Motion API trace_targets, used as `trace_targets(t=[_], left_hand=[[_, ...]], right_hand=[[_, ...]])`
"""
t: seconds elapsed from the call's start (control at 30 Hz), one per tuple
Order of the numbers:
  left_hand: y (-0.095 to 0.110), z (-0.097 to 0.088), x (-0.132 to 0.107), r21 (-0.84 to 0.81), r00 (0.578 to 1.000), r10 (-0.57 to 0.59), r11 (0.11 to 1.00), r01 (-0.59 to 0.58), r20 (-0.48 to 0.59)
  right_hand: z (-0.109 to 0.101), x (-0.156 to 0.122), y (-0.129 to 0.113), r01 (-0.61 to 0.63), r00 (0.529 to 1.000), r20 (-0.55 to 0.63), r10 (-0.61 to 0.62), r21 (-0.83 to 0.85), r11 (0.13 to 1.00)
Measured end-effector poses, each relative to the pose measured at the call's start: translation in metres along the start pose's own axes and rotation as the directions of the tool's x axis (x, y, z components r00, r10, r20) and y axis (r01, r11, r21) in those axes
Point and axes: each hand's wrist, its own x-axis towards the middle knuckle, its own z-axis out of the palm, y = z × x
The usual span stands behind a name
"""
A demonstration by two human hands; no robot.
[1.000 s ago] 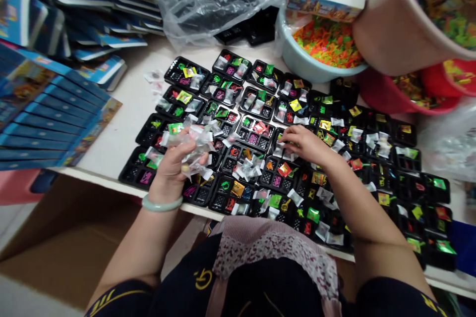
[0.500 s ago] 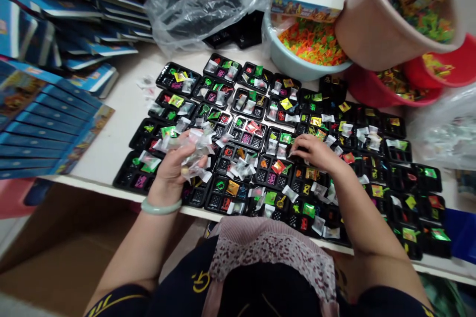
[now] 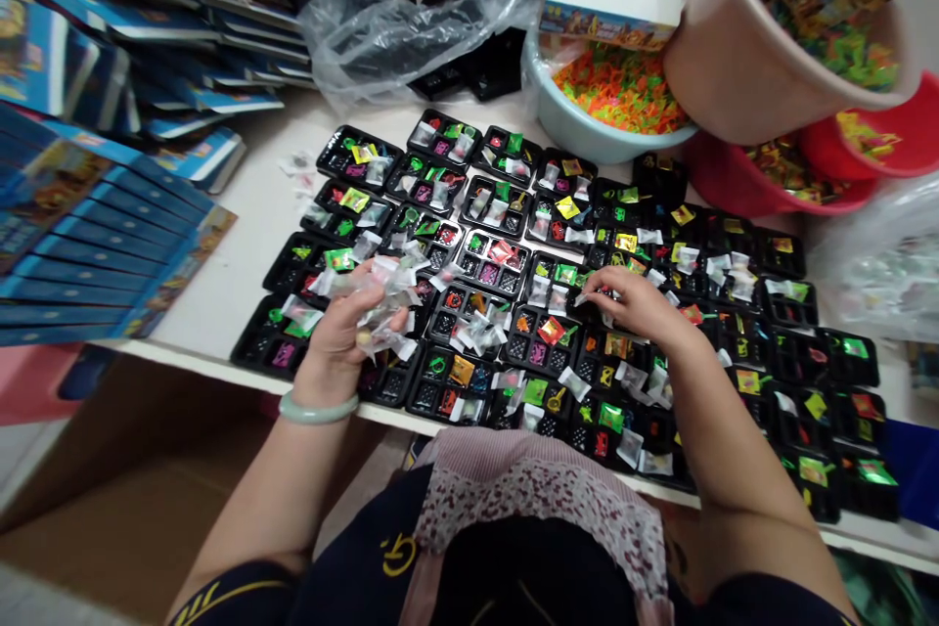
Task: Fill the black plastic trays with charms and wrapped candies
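Observation:
My left hand (image 3: 344, 328) is closed around a bunch of small clear-wrapped packets (image 3: 388, 298), held over the trays on the left. Over the middle trays, my right hand (image 3: 620, 298) has its thumb and fingers pinched together, with a bit of clear wrapper showing at the tips. Below and around both hands lie many black compartment trays (image 3: 514, 349), close together. Their compartments hold small coloured plastic toys, shiny foil sachets (image 3: 552, 330) and more clear packets (image 3: 480, 333). What sits inside each clear wrapper is too small to name.
Blue printed boxes (image 3: 95, 225) are stacked at the left. Behind the trays lie a clear plastic bag (image 3: 381, 39) and a light blue basin (image 3: 579, 132) of bright plastic pieces. A beige bucket (image 3: 704, 49) and red basins (image 3: 723, 181) stand at the back right.
My right hand has shifted slightly right, its fingertips still pinched. My left hand keeps its bunch of packets in nearly the same place. The view has moved a little.

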Motion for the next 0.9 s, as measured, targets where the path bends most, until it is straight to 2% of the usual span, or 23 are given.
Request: trace_targets(t=[0.1, 0.2, 0.27, 0.43, 0.6, 0.8, 0.9], left_hand=[[0.000, -0.002, 0.000, -0.003, 1.000, -0.001, 1.000, 0.001, 0.018], [0.000, -0.003, 0.001, -0.009, 1.000, -0.001, 1.000, 0.001, 0.017], [0.000, -0.003, 0.002, -0.008, 1.000, 0.002, 1.000, -0.002, 0.024], [-0.001, -0.004, 0.003, -0.012, 0.999, 0.019, 1.000, -0.019, 0.043], [-0.003, -0.006, 0.004, -0.015, 0.999, 0.028, 1.000, -0.028, 0.025], [-0.001, -0.003, 0.005, -0.004, 1.000, 0.014, 1.000, -0.014, 0.013], [-0.001, -0.003, 0.005, -0.006, 1.000, 0.011, 1.000, -0.011, 0.022]], right_hand=[[-0.002, -0.002, -0.003, -0.127, 0.987, -0.094, 0.128, 0.015, 0.992], [0.001, 0.000, -0.005, -0.173, 0.980, -0.098, 0.174, 0.021, 0.985], [0.004, 0.004, -0.006, -0.148, 0.988, -0.053, 0.147, -0.026, 0.989], [0.008, 0.011, -0.007, 0.028, 0.996, 0.090, -0.016, -0.132, 0.991], [0.007, 0.009, -0.008, 0.091, 0.989, 0.141, -0.052, -0.281, 0.955], [0.015, 0.008, -0.012, 0.104, 0.992, 0.091, -0.084, -0.244, 0.964], [0.021, 0.010, -0.016, 0.124, 0.992, 0.069, -0.108, -0.294, 0.948]])
